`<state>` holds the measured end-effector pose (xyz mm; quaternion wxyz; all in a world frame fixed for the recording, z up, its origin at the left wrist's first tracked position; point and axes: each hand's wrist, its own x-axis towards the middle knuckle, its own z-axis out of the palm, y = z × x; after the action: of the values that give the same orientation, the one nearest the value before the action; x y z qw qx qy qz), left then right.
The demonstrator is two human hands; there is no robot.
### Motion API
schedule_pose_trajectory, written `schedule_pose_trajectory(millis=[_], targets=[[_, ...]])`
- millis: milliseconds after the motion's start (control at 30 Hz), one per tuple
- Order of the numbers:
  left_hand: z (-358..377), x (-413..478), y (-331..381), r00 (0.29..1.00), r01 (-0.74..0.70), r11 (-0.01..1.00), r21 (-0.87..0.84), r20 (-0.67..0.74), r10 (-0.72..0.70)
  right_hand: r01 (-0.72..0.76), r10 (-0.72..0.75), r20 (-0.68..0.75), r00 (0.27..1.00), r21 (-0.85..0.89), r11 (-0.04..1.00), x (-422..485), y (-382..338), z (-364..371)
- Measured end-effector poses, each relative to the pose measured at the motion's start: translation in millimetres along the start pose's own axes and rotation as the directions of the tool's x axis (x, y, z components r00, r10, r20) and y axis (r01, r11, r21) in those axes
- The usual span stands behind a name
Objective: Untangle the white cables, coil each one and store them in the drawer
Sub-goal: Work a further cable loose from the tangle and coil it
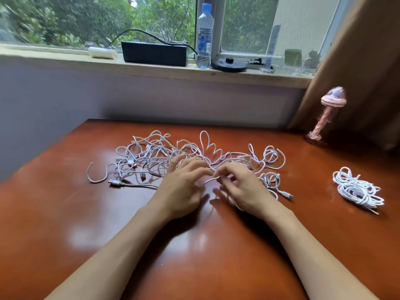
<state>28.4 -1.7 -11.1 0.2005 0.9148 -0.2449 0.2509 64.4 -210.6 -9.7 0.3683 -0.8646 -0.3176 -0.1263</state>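
A tangle of several white cables [151, 156] sprawls across the middle of the reddish-brown table [65, 213], with loose plug ends at its left and right. My left hand [184, 185] lies over the pile's near edge, fingers spread and lightly bent on the strands. My right hand [240, 187] pinches one white strand [211, 180] between thumb and fingertips, right beside the left fingertips. A separate coiled white cable [357, 189] lies on the table at the right. No drawer is in view.
A pink lamp-like ornament [326, 113] stands at the table's back right by a brown curtain [357, 61]. On the window sill are a black box [153, 54], a water bottle [204, 35], a white roll [101, 52] and small items.
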Motion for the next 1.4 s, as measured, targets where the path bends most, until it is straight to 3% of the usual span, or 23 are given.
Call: schedule_pose_trajectory(millis=[167,467,733,800,900,1000,1100,1200,1300,1400], targets=[[-3,1,3,0.998,0.065,0.995,-0.077,0.013,-0.065,0.014,0.010,-0.217,0.976,0.109,0.994,3,-18,-21],[-37,14,1,0.958,0.267,0.956,0.121,0.076,-0.277,-0.041,0.133,-0.483,0.865,0.197,0.980,-1,-29,-62],[-73,30,24,0.966,0.249,0.948,-0.197,-0.027,-0.259,-0.141,0.194,-0.580,0.791,0.136,0.981,3,-25,-95],[-81,37,36,0.952,0.282,0.913,-0.295,-0.036,-0.305,-0.191,0.209,-0.524,0.826,0.089,0.978,4,-27,-100],[-93,48,54,0.937,0.307,0.856,-0.416,-0.025,-0.349,-0.206,0.216,-0.330,0.919,0.064,0.976,2,-39,-104],[-106,60,75,0.915,0.344,0.730,-0.591,0.036,-0.402,-0.207,0.213,-0.156,0.964,0.053,0.977,-1,-53,-109],[-114,70,92,0.883,0.390,0.591,-0.707,0.106,-0.457,-0.214,0.214,0.038,0.976,0.012,0.977,0,-69,-113],[-119,76,99,0.859,0.426,0.516,-0.743,0.153,-0.488,-0.190,0.177,0.194,0.965,0.050,0.980,-2,-88,-116],[-122,79,102,0.853,0.445,0.476,-0.759,0.196,-0.485,-0.168,0.136,0.268,0.954,0.101,0.981,-6,-103,-122],[-129,82,110,0.879,0.420,0.501,-0.757,0.201,-0.432,-0.151,0.077,0.281,0.957,0.254,0.955,-4,-118,-126]])
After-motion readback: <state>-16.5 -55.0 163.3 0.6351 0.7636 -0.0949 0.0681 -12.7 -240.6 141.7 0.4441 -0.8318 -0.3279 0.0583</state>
